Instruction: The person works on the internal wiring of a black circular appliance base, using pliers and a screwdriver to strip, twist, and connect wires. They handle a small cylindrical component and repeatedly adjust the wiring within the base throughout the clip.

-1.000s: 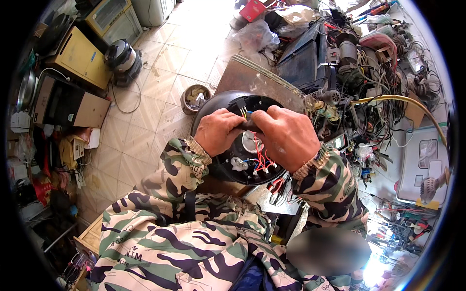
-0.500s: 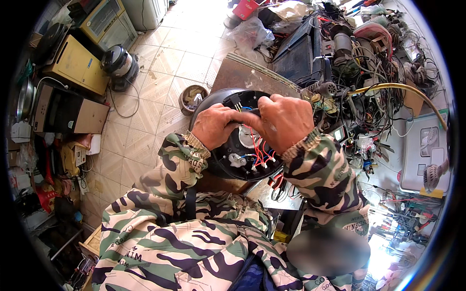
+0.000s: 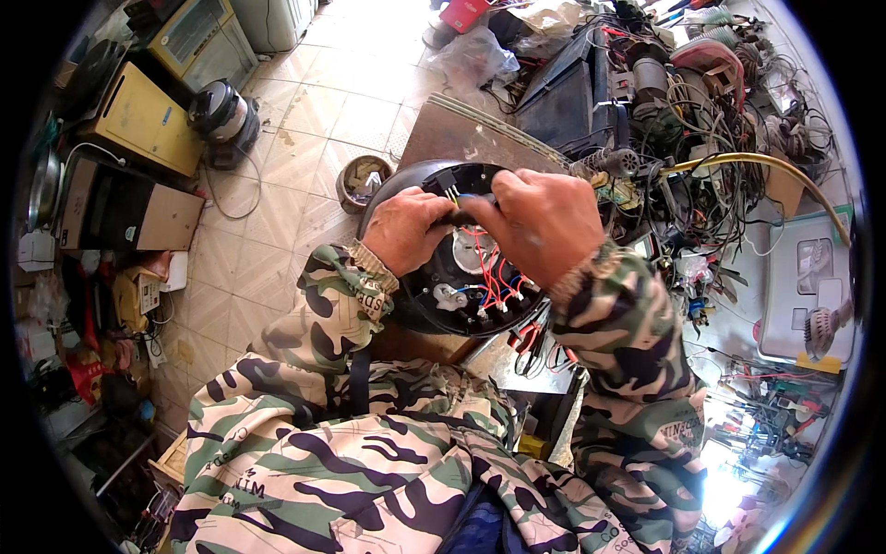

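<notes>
- Head view: a round, open, black-shelled appliance base (image 3: 426,282) sits in front of the person, under both hands, its thin red wires (image 3: 498,282) exposed.
- Left hand (image 3: 406,229) and right hand (image 3: 546,223): fingertips curled together, seemingly pinching a small dark piece (image 3: 457,218) beside yellow-green wire (image 3: 453,197); its material cannot be told.
- Shell looks stiff, smooth, perhaps slippery, bulky rather than light; its outer rim seems the soundest hold.
- Wires should bend softly; their pale end connectors (image 3: 483,313) look fragile, better held than tugged.
- Worn brown board (image 3: 457,138) lies beyond; red-handled pliers (image 3: 526,340) rest on a grey, metal-looking sheet (image 3: 517,379) nearer the person.
- Pale patterned tile floor (image 3: 341,129) and yellow cabinet (image 3: 148,120) leftward; tangled dark cable heap (image 3: 678,129) rightward.
</notes>
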Demonstrator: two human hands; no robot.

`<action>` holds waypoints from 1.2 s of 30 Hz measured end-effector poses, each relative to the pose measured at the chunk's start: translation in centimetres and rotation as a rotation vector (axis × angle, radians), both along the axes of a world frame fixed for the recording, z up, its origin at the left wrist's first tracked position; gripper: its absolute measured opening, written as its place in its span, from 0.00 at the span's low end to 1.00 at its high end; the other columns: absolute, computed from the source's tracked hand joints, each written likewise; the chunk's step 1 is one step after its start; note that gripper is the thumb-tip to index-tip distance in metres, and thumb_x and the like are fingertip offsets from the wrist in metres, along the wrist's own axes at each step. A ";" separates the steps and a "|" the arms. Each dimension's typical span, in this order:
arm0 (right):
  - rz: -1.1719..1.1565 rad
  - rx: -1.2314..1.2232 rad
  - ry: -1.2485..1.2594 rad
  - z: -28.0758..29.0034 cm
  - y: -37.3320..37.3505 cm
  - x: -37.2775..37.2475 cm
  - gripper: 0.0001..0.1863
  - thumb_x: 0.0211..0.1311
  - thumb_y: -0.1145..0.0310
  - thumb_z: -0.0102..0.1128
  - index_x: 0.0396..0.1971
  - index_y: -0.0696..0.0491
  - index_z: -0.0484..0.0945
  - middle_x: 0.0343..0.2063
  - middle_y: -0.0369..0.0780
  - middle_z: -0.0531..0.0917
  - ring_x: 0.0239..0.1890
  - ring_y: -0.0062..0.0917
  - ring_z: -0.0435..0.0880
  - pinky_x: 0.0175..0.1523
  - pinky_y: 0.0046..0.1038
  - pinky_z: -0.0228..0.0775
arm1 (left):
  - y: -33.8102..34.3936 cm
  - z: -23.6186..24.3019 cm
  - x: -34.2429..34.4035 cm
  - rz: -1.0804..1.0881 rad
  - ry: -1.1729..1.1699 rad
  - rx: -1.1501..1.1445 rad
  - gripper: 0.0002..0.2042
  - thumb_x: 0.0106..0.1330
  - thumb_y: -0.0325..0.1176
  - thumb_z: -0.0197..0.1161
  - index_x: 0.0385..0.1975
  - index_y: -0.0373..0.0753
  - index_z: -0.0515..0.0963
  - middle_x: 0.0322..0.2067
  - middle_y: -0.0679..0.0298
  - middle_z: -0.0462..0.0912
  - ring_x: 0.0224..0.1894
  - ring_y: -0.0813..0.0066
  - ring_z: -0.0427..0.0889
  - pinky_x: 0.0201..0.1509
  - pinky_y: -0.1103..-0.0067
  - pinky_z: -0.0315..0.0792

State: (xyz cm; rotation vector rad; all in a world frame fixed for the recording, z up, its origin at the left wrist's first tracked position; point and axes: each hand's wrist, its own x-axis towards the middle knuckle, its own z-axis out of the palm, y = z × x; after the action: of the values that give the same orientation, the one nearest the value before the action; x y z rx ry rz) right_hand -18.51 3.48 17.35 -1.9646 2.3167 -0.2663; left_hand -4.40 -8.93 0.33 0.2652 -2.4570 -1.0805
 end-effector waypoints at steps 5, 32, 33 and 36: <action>0.038 -0.060 -0.001 -0.1 0.1 0.1 0.20 0.68 0.52 0.69 0.28 0.55 0.82 0.24 0.46 0.85 0.29 0.44 0.88 0.35 0.43 0.78 | -0.1 -0.2 0.4 0.006 -0.042 -0.029 0.09 0.59 0.30 0.72 0.40 0.41 0.85 0.35 0.59 0.87 0.44 0.54 0.85 0.51 0.63 0.79; -0.030 0.100 0.049 0.6 0.2 0.5 0.19 0.63 0.54 0.74 0.37 0.56 0.80 0.31 0.48 0.85 0.34 0.48 0.87 0.38 0.45 0.78 | -0.5 0.4 -0.4 -0.057 -0.057 -0.027 0.10 0.61 0.30 0.71 0.43 0.41 0.86 0.35 0.58 0.88 0.44 0.53 0.84 0.51 0.62 0.78; 0.090 -0.059 -0.045 0.1 0.1 0.0 0.22 0.66 0.50 0.71 0.32 0.56 0.80 0.29 0.48 0.85 0.32 0.46 0.88 0.36 0.45 0.77 | -0.6 0.5 0.0 -0.042 -0.076 -0.027 0.11 0.61 0.30 0.71 0.43 0.41 0.86 0.35 0.58 0.88 0.44 0.53 0.84 0.51 0.62 0.78; 0.084 0.017 -0.019 -0.2 -0.2 -0.2 0.25 0.67 0.45 0.69 0.33 0.57 0.80 0.28 0.49 0.85 0.32 0.45 0.88 0.36 0.44 0.77 | -0.5 0.7 -0.2 -0.042 -0.091 0.006 0.11 0.60 0.30 0.71 0.43 0.41 0.87 0.36 0.58 0.88 0.45 0.52 0.84 0.52 0.62 0.78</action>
State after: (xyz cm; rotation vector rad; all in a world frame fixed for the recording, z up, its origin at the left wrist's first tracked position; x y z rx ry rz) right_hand -18.73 3.27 17.13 -2.0367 2.2111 -0.2564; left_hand -4.62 -9.46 0.99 0.2712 -2.5511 -1.1169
